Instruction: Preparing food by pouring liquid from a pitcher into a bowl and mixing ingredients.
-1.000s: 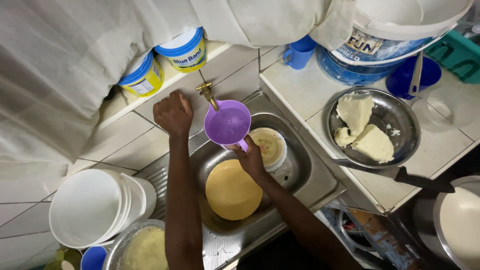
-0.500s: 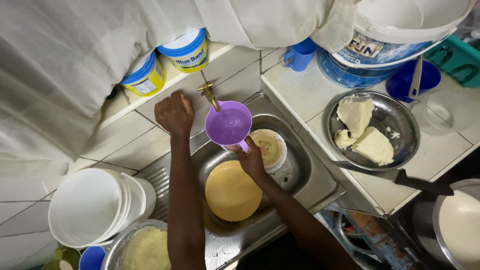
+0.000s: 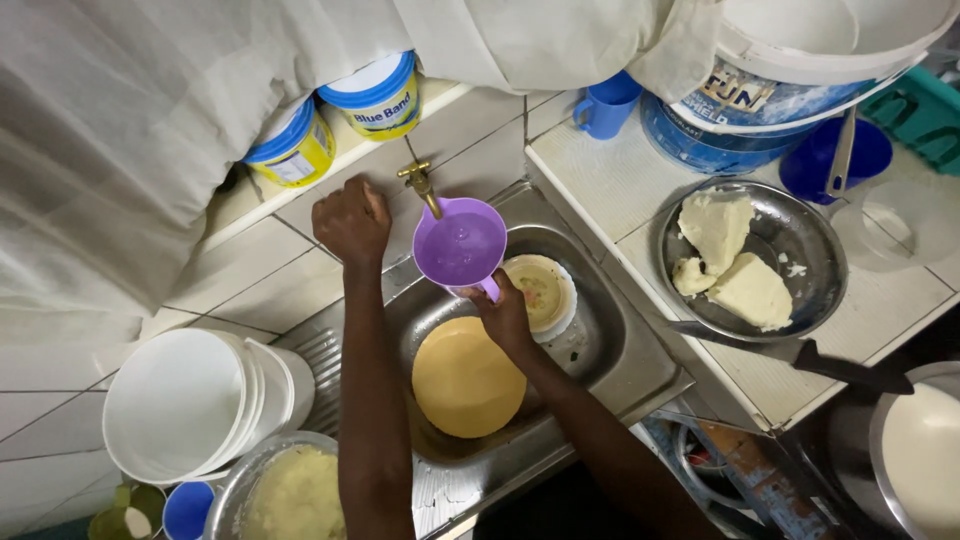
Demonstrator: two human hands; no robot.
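The right hand (image 3: 505, 318) is closed around the handle of a purple cup (image 3: 461, 245) and holds it under the brass tap (image 3: 418, 182) over the sink (image 3: 600, 345); the left hand (image 3: 350, 220) is clenched beside the tap, at its handle as far as can be seen. Left of that grip, a stack of white buckets (image 3: 190, 405) lies on the tiled ledge, with a bowl of pale mash (image 3: 290, 495) below it. Just under the cup sit a round yellow lid (image 3: 465, 377) and a small white bowl (image 3: 542, 292). Further right, a metal plate (image 3: 800, 300) holds pale dough lumps (image 3: 735, 265). Against a second ago the cup sits in the same spot and now shows water inside, so by my judgement filling is under way.
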